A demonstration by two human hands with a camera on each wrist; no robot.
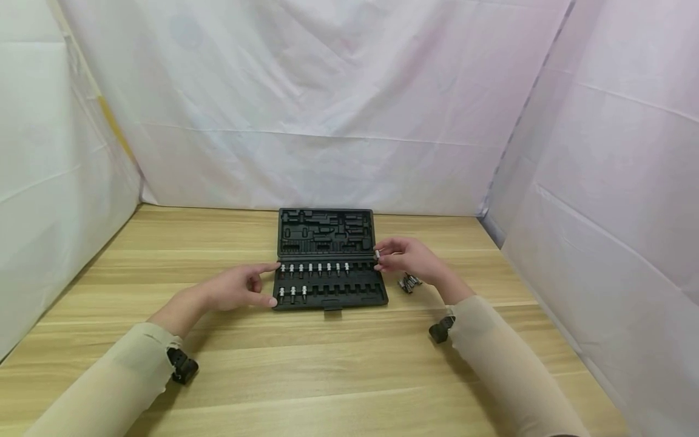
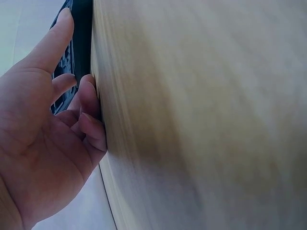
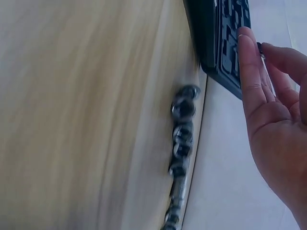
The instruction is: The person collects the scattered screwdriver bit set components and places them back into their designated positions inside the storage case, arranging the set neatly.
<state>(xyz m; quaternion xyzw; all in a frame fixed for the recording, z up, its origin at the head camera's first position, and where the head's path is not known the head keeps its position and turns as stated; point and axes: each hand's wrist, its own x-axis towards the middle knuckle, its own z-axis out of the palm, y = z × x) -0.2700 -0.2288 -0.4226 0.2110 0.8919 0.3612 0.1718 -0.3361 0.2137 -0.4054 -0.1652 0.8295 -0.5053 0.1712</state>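
An open black tool case [image 1: 355, 300] lies on the table with its lid folded back. My left hand [image 1: 232, 287] touches the case's left side, the index finger at the hinge end and the thumb at the front corner. In the left wrist view that thumb [image 2: 52, 44] reaches straight along the case edge. At the case's right edge my right hand [image 1: 408, 257] pinches a small silver bit socket [image 1: 377, 255] between thumb and fingertips. Silver bit sockets [image 1: 320, 267] stand in the left and middle slots of the back row. The front row holds three at its left end.
A small heap of loose bit sockets [image 1: 409, 283] lies on the wooden table [image 1: 306, 370], right of the case and below my right hand. White cloth [image 1: 327, 91] hangs behind the table and along both sides.
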